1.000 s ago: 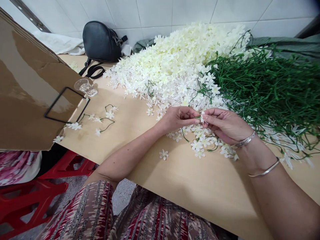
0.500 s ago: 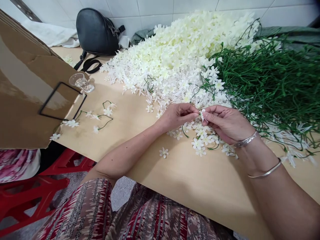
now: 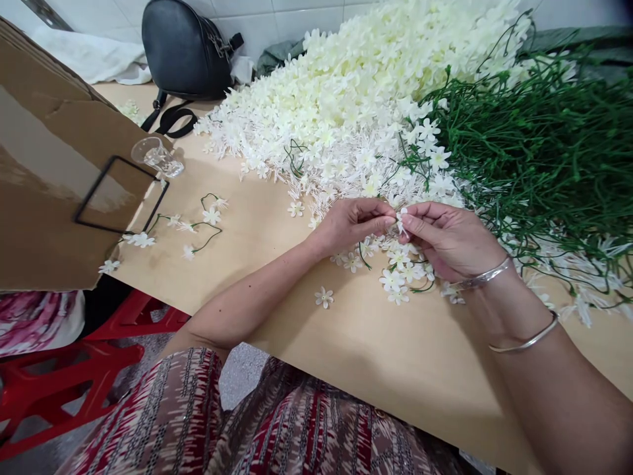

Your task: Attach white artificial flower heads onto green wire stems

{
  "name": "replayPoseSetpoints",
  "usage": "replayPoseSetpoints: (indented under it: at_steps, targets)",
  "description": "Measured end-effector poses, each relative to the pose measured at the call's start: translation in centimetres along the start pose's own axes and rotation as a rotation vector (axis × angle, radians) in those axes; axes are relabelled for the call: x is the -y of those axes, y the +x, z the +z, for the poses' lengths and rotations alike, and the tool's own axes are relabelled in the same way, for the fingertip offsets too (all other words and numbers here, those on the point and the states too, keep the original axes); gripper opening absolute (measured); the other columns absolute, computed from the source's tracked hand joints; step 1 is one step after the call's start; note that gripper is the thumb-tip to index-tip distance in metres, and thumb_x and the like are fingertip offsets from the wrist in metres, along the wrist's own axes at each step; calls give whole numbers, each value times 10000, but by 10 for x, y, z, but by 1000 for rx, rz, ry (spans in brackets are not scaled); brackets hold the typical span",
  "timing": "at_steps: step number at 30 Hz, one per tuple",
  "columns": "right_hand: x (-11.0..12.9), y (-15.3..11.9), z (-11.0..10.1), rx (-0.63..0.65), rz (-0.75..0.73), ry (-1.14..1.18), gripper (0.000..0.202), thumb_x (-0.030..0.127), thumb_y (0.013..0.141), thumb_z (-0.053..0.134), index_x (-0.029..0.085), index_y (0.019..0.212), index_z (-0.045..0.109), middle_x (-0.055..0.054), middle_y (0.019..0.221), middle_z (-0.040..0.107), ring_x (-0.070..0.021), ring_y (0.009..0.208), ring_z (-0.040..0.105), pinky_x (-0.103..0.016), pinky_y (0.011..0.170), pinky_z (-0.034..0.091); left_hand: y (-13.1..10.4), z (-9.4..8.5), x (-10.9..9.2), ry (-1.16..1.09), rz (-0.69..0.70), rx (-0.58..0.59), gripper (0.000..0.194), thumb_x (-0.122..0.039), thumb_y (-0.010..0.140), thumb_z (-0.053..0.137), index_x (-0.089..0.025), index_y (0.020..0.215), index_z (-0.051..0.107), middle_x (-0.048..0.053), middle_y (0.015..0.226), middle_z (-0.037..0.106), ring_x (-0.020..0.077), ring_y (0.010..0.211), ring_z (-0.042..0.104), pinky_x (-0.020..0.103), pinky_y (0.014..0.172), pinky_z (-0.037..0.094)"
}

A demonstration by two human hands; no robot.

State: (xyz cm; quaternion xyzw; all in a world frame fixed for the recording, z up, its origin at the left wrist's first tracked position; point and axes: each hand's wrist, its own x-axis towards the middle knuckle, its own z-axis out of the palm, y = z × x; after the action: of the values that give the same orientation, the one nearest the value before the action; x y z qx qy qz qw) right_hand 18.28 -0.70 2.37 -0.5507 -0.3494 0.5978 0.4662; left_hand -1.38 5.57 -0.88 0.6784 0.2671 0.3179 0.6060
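Observation:
My right hand (image 3: 445,239) pinches a small white flower (image 3: 402,221) between thumb and fingers. Fingertips of my left hand (image 3: 349,226) are pressed together at the flower's left side; whatever they grip is too small to make out. Beyond both hands spreads a big heap of white and cream flowers (image 3: 341,99). Green stems (image 3: 534,152) lie in a thick pile at the right. Just below my hands, several flowers with stems (image 3: 393,280) rest on the table (image 3: 297,316), and a single flower (image 3: 324,297) lies nearer me.
A cardboard box (image 3: 44,165) stands at the left, with a black wire frame (image 3: 93,191) and a clear plastic cup (image 3: 161,158) by it. Behind is a black bag (image 3: 185,53). Stemmed flowers (image 3: 211,216) lie left of my arm. Red stools (image 3: 74,382) are below.
The view has shifted slightly, so the heap and bag appear higher. Both hands stay together at the flower, with only slight finger movement.

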Motion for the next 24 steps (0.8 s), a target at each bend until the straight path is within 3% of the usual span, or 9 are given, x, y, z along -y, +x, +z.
replayPoseSetpoints:
  at_steps: [6, 12, 17, 20, 24]
  targets:
    - [4, 3, -10, 40, 37, 19, 573, 635, 433, 1121, 294, 768, 805, 35, 706, 684, -103, 631, 615, -257, 590, 546, -2, 4, -6, 45, -3, 24, 480, -620, 946, 822, -150, 1019, 753, 27, 840, 733, 126, 761, 674, 275, 755, 523]
    - [6, 2, -12, 64, 18, 9, 556, 654, 449, 1112, 305, 758, 811, 18, 758, 711, -125, 666, 657, -294, 676, 613, -2, 4, -6, -67, -34, 20, 554, -670, 902, 859, -142, 1012, 733, 28, 836, 739, 134, 793, 698, 292, 793, 542]
    - [4, 1, -11, 55, 17, 52, 538, 563, 435, 1144, 304, 787, 830, 20, 824, 748, -114, 723, 685, -268, 749, 654, -2, 4, -7, -86, -33, 13, 581, -684, 856, 895, -141, 976, 723, 25, 824, 738, 128, 774, 683, 285, 764, 525]
    - [5, 1, -14, 30, 47, 86, 544, 492, 411, 1162, 277, 767, 812, 44, 745, 703, -76, 682, 663, -192, 707, 615, -2, 5, -8, -78, -35, 7, 581, -689, 852, 893, -146, 958, 718, 22, 844, 735, 117, 768, 668, 276, 753, 519]
    - [8, 2, -19, 44, 81, 48, 547, 451, 423, 1160, 255, 769, 784, 46, 708, 693, -78, 647, 647, -184, 639, 578, -3, 6, -9, -65, -30, 3, 560, -676, 863, 887, -151, 954, 713, 16, 839, 726, 109, 752, 653, 268, 731, 507]
